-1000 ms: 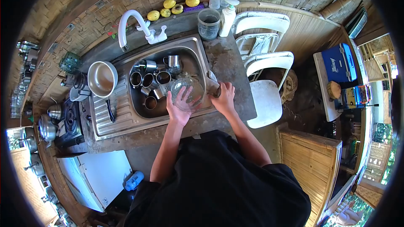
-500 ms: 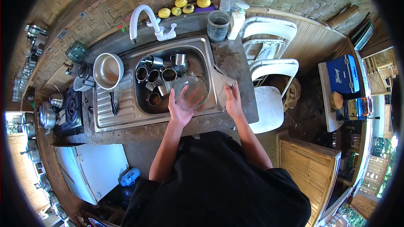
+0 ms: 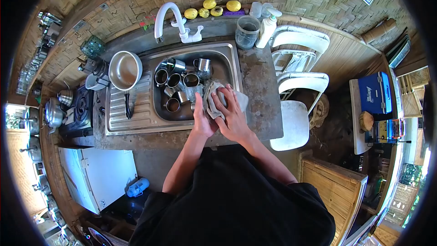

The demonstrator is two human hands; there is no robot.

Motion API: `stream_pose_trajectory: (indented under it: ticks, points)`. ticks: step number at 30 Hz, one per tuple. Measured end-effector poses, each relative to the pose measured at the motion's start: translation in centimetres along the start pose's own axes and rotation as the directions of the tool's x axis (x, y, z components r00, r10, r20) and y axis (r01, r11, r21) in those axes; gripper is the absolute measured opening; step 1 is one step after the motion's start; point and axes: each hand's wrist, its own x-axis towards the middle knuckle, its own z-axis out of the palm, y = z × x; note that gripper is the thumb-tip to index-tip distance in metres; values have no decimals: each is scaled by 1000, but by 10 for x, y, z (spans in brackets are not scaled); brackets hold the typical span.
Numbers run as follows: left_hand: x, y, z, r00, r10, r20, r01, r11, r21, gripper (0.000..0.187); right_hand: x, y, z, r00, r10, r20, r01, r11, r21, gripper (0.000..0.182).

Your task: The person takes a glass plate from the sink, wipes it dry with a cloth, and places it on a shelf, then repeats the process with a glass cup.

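My left hand (image 3: 204,120) is at the front edge of the sink (image 3: 233,70), fingers wrapped round a clear round glass dish that the cloth now mostly hides. Over it, my right hand (image 3: 233,116) presses a grey-white cloth (image 3: 215,92), fingers bent into the folds. Both hands are close together in front of my body. Just left of them, several metal mugs (image 3: 173,105) lie in the basin, some upright and some tipped.
A pot (image 3: 125,70) with a black handle rests on the drainboard (image 3: 139,105). Behind the basin rises a white faucet (image 3: 169,18). At the back right stand a dark glass jar (image 3: 247,32) and a white pump bottle (image 3: 267,29). White chairs (image 3: 291,120) flank the counter's right end.
My right hand has brought the cloth leftward onto the glass dish, covering most of it. The left hand has shifted slightly to the right in view, as has the whole scene behind.
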Motion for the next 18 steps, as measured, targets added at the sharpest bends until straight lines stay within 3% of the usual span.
stream_pose_trajectory:
  ticks: [3, 4, 7, 8, 10, 11, 13, 15, 18]
  points:
    - [5, -2, 1, 995, 89, -40, -79, 976, 202, 80, 0, 1, 13, 998, 29, -51, -20, 987, 157, 66]
    - [5, 0, 4, 995, 99, 29, -102, 980, 173, 72, 0, 0, 19, 995, 49, -86, -30, 976, 214, 66]
    - [11, -9, -4, 982, 181, -53, -156, 937, 312, 66, 6, -13, 20, 981, 162, -109, -94, 881, 465, 65]
    - [17, -14, -5, 965, 188, -181, -133, 951, 278, 60, 10, -20, 18, 973, 205, -107, -116, 832, 542, 66]
    - [19, -7, 10, 966, 196, -167, -150, 955, 258, 63, 19, -36, 2, 963, 262, -57, -162, 738, 655, 63]
    - [19, -3, 20, 967, 198, -158, -156, 957, 246, 64, 20, -36, -1, 974, 222, -32, -153, 762, 629, 62]
    - [20, 11, 36, 939, 181, -291, -120, 969, 216, 78, 21, -36, -5, 989, 143, 28, -133, 801, 583, 58]
    - [22, 31, 52, 926, 113, -360, -89, 993, 82, 82, 19, -41, -12, 996, 73, 54, -90, 847, 524, 54]
    - [16, 38, 36, 978, 52, -204, -37, 996, 79, 89, 18, -45, -21, 991, -58, 121, 3, 911, 412, 55]
